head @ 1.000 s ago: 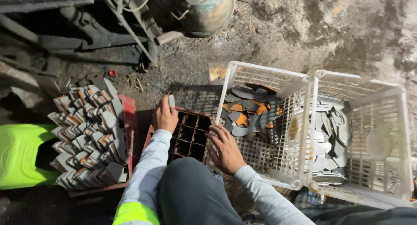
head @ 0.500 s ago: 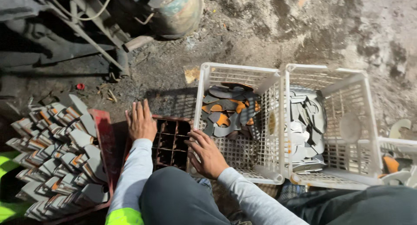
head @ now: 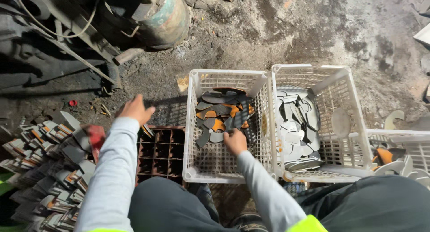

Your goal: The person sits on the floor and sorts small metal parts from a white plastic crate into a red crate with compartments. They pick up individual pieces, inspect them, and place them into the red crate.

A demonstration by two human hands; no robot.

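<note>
So we're looking straight down from the head camera, sitting over dirty ground with our knees at the bottom of the shot. Our right hand (head: 234,141) is reaching into the nearer white basket (head: 193,124), fingers curled down onto the pile of grey and orange curved pieces (head: 221,113) heaped toward its far end; we're seeing the back of the hand, so we can't tell if anything's actually being pinched. Our left hand (head: 135,109) is stretching out over the far edge of the dark red divided crate (head: 160,152), fingers together and bent, thumb sticking out, and it's hiding whatever might be under it. That crate is sitting just left of the basket, right between our knees, which probably keeps both within easy reach. To the left, stacks of pieces (head: 49,169) are leaning in rows on a red tray. A second white basket (head: 340,88) is touching the first on the right, holding plain grey pieces, so the two piles are looking sorted by colour. A rusty drum (head: 163,17) is lying up top.
</note>
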